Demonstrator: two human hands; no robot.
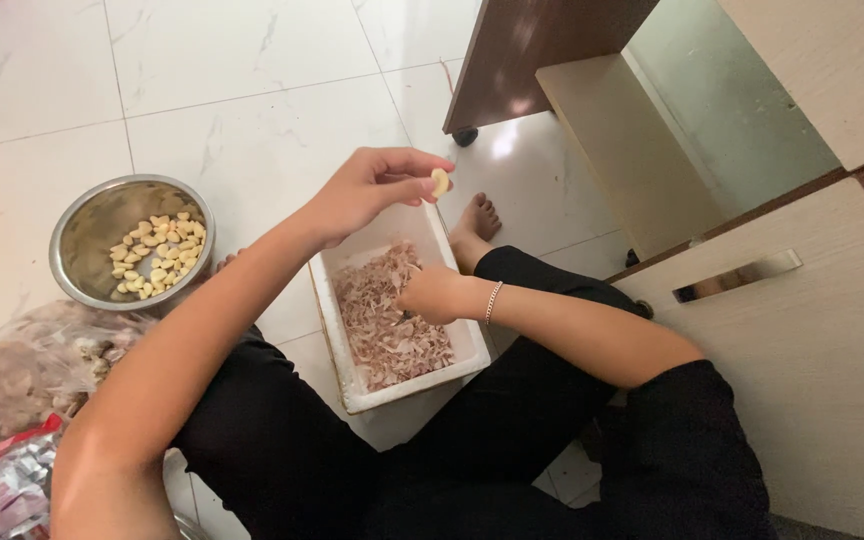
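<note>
My left hand is raised above the far end of a white box and pinches a peeled garlic clove at its fingertips. My right hand, with a thin bracelet on the wrist, rests over the heap of papery garlic skins inside the box. Its fingers are curled closed, and I cannot see whether anything is in them. The box sits on the floor between my legs in black trousers.
A steel bowl holding several peeled cloves stands on the white tiled floor at the left. Plastic bags with unpeeled garlic lie below it. A wooden cabinet on castors and a pale drawer front are at the right. My bare foot is beyond the box.
</note>
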